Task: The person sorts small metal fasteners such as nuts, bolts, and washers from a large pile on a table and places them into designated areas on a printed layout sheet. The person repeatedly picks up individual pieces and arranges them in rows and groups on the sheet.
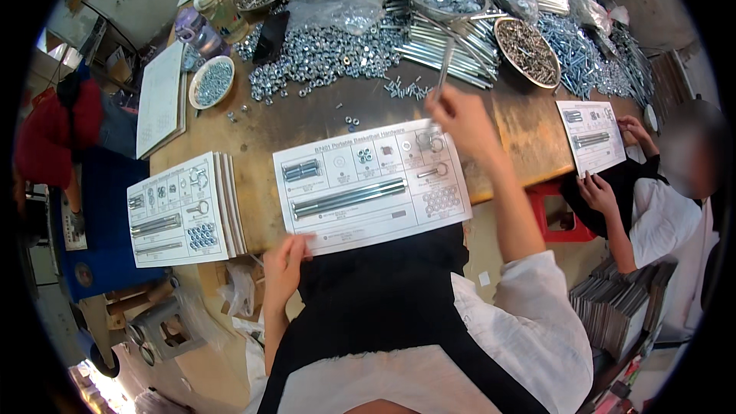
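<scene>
right hand (pixel 460 116) is pinching a long bolt (pixel 445 65) upright above the table's (pixel 261 126) middle, while left hand (pixel 285 259) is lying spread on the parts card (pixel 372 184) at the near edge, steadying it.

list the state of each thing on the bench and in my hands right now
right hand: raised over the bench, gripping a long bolt
long bolt: held near upright, clear of the pile
left hand: pressing the near edge of the hardware card
hardware card: flat, partly filled
card stack: lying flat, untouched
round tray: full of screws
</scene>
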The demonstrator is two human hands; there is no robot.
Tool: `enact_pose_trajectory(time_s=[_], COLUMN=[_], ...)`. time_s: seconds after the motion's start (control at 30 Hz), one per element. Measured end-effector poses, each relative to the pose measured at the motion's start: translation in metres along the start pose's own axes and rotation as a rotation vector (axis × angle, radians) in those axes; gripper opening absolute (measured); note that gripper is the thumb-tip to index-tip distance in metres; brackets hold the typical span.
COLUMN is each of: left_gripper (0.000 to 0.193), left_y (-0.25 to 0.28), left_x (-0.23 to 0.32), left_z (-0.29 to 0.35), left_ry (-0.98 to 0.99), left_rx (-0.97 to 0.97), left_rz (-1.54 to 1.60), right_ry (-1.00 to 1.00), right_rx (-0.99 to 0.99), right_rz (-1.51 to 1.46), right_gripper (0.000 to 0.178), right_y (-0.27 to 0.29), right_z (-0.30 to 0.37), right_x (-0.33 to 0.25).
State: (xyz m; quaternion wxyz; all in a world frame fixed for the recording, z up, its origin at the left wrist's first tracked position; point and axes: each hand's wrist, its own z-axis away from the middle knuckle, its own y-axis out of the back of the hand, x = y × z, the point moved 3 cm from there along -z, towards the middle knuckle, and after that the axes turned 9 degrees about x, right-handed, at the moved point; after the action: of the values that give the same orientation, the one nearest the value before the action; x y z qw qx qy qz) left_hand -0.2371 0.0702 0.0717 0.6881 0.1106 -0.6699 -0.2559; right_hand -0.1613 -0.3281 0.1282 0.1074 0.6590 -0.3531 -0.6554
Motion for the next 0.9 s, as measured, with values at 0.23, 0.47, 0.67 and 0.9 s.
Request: enact_pose_trajectory(time_s=[0.23, 0.47, 0.67, 0.9], left_gripper=[0.043, 0.043, 0.042, 0.038], left_y=[-0.037, -0.052, -0.062, -0.035], left_x=[0.081, 0.002, -0.011, -0.009], left_z=[-0.047, -0.019, -0.026, -0.026], left_ry=[-0.753, -0.569, -0.650, -0.554], left_rx=[0.163, -0.038, 0.001, 0.042], left_rz=[-0.382, -0.439, -0.499, -0.429], right_ry=[-0.150, -0.326, -0.047, -0.032], right_rx=[-0.529, -0.111, -0.107, -0.163], right_rz=[-1.053, -0.609, -0.104, -0.008], right_gripper=[0.013, 0.034, 0.027, 0.019], right_y=[-0.111, -0.060, -0.063, -0.077], right_z=[0.124, 0.137, 0.151, 0.157], right_x=[-0.055, 0.055, 0.030, 0.035])
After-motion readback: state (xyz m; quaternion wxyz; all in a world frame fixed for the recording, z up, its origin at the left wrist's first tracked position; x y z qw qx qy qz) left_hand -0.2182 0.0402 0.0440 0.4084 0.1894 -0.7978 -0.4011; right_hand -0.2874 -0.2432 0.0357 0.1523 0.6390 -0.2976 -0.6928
